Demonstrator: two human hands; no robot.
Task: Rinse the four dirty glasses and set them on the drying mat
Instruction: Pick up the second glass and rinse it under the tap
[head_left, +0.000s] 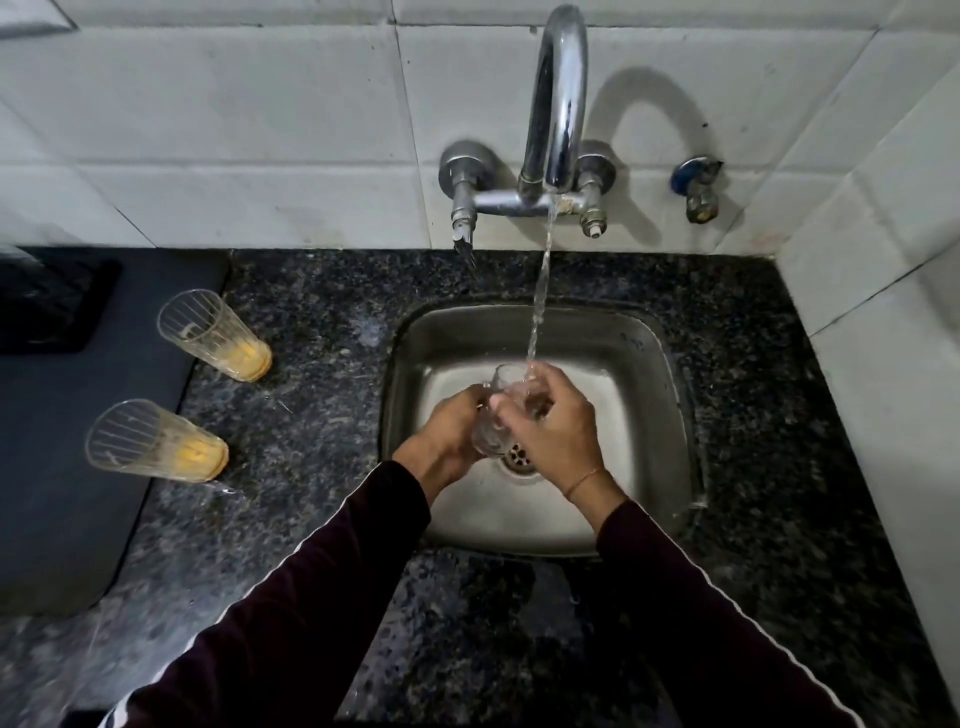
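Note:
I hold a clear glass (500, 415) over the steel sink (654, 374), under the running stream from the tap (556, 104). My left hand (449, 434) grips the glass's lower part from the left. My right hand (550, 426) wraps around its rim side, with fingers at the mouth. Two ribbed glasses with orange residue at the bottom stand on the dark granite counter at the left: one farther back (215, 335), one nearer (156, 441). The dark drying mat (62, 493) lies at the far left edge, right beside them.
A black tray-like object (47, 306) sits on the mat's far end. The white tiled wall rises behind the sink and on the right. A small valve (696, 187) sticks out of the wall right of the tap. The sink drain (519, 457) lies under my hands.

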